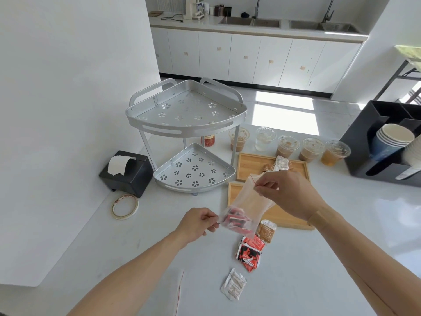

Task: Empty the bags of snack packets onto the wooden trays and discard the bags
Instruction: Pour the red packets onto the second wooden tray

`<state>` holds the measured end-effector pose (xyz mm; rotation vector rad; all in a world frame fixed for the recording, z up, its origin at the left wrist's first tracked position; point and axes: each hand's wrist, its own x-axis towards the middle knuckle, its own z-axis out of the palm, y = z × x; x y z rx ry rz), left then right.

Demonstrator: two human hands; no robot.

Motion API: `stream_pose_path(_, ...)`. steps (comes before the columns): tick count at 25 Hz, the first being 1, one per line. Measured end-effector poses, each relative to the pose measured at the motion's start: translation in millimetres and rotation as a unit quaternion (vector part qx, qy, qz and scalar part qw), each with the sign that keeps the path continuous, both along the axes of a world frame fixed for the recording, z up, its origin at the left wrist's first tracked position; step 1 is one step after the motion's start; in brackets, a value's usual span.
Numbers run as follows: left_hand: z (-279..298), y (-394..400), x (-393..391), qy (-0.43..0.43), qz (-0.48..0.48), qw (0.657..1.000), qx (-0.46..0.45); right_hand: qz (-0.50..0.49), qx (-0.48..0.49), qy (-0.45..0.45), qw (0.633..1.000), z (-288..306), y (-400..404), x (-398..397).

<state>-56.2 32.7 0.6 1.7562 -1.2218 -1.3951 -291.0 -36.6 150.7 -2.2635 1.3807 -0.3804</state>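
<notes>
Bag [245, 201]: thin clear plastic | pinched by both hands | red packets [235, 221] inside

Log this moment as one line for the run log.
left hand pinches bag bottom corner | right hand pinches bag mouth | red packets still inside | bag over near tray

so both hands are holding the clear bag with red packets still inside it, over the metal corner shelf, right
Not quite. Both the left hand and the right hand do hold the clear bag with red packets inside, but it hangs at the near wooden tray, not over the metal corner shelf. The head view shows this.
</notes>
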Motion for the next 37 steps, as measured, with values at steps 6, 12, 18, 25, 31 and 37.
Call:
stream_pose_path(6,26.1,-32.7,4.2,-0.121,0.031,0.987,-0.099,-0.095,0.038,-0.014,0.995,-26.9,-33.1,-42.2)
stream_pose_path(12,53.4,-78.0,-9.0,-0.315,-0.030,0.933,-0.172,-0.203,0.123,-0.044,0.970,-84.1,-49.2,-70.1)
stream_pose_path(18,81.0,-110.0,-33.3,-0.408,-0.109,0.889,-0.178,-0.268,0.202,-0.088,0.938,-138.1,-57.8,-82.0)
stream_pose_path(25,111.4,-140.3,-59.7,-0.507,-0.201,0.820,-0.174,-0.323,0.252,-0.162,0.898,-167.2,-57.2,-76.5)
stream_pose_path(31,131.5,-151.5,-75.0,-0.529,-0.230,0.797,-0.177,-0.343,0.275,-0.192,0.877,-173.3,-59.0,-71.8)
stream_pose_path(37,147.6,-159.5,-90.7,-0.503,-0.245,0.805,-0.197,-0.353,0.276,-0.219,0.867,-174.3,-59.6,-72.0)
